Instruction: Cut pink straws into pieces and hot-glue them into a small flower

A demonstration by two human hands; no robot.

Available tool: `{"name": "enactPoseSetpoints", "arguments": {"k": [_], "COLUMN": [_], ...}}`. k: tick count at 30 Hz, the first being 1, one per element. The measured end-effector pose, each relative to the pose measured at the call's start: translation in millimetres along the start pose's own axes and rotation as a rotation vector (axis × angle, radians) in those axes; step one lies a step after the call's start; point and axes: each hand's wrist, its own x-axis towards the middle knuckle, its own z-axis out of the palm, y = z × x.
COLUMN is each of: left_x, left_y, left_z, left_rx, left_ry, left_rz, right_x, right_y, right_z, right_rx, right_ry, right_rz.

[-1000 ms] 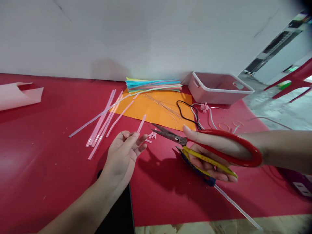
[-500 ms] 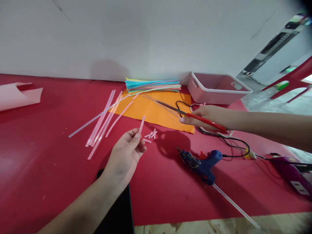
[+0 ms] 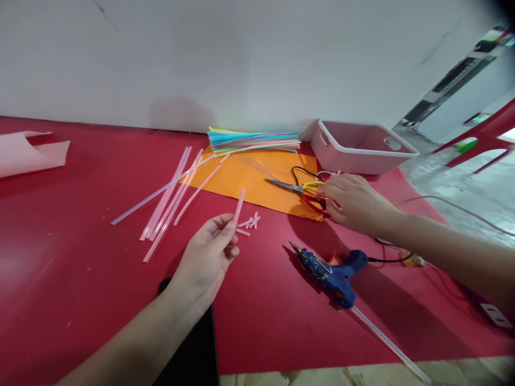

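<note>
Now I've got the pink strip [image 3: 240, 205] pinched in L hand [image 3: 207, 249] fingers, long axis pointing away, short pink bits [image 3: 254, 220] just R, scissors [image 3: 284, 185] farther R on orange sheet [image 3: 245, 178] w/ R hand [image 3: 352, 202] at their handle end (grip: can't tell), surface [image 3: 261, 316] spreading btwn L hand & glue gun [image 3: 333, 277].

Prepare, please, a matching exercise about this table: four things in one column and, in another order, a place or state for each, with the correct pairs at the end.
Column one
1. scissors
2. glue gun
3. plastic bin
4. held pink piece

Column two
A. near the wall, pink
B. pinched in the left hand
C. handles partly covered by the right hand, blades over the orange sheet
D. blue, with a whitish stick coming out of its rear

Correct pairs: 1-C, 2-D, 3-A, 4-B
</note>
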Motion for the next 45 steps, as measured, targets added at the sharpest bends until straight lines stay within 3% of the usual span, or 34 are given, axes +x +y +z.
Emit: {"name": "enactPoseSetpoints", "arguments": {"k": [4, 9, 13, 16, 18, 22, 25, 31, 35, 38, 45], "left_x": [0.7, 0.4, 0.1, -1.2, -2.7, -5.8, -8.1, -15.0, -19.6, -20.8, -16.7], "left_y": [-2.5, -2.5, -2.8, -5.0, -7.1, -10.5, -11.5, -14.0, -15.3, -13.6, -10.5], "left_z": [0.0, 1.3, 1.3, -0.2, -1.6, -3.0, -3.1, -5.5, -7.8, -8.0, -9.3], "left_rx": [0.004, 0.01, 0.008, 0.066, 0.142, 0.279, 0.318, 0.384, 0.504, 0.57, 0.661], "left_ry": [0.017, 0.021, 0.001, -0.038, -0.09, -0.204, -0.256, -0.304, -0.319, -0.31, -0.323], "left_rz": [0.036, 0.048, 0.037, 0.05, 0.094, 0.217, 0.285, 0.365, 0.5, 0.588, 0.564], "right_x": [-42.5, -89.1, -106.0, -100.0, -87.7, -54.9, -36.2, -28.1, -29.4, -29.7, -26.1], "right_y": [-14.5, -20.1, -17.0, -23.4, -35.3, -67.7, -86.7, -99.8, -97.6, -93.0, -83.9], "right_z": [6.6, 31.4, 41.6, 31.3, 17.8, -5.3, -9.2, -11.1, -13.9, -11.3, -11.6], "right_rx": [0.247, 0.461, 0.481, 0.546, 0.652, 1.064, 1.218, 1.038, 1.009, 1.027, 1.148], "right_ry": [-0.007, 0.005, 0.026, 0.152, 0.233, 0.153, 0.107, 0.322, 0.422, 0.421, 0.389], "right_rz": [-0.218, -0.129, -0.046, 0.014, 0.145, 0.287, 0.227, 0.119, 0.055, 0.037, 0.113]}}
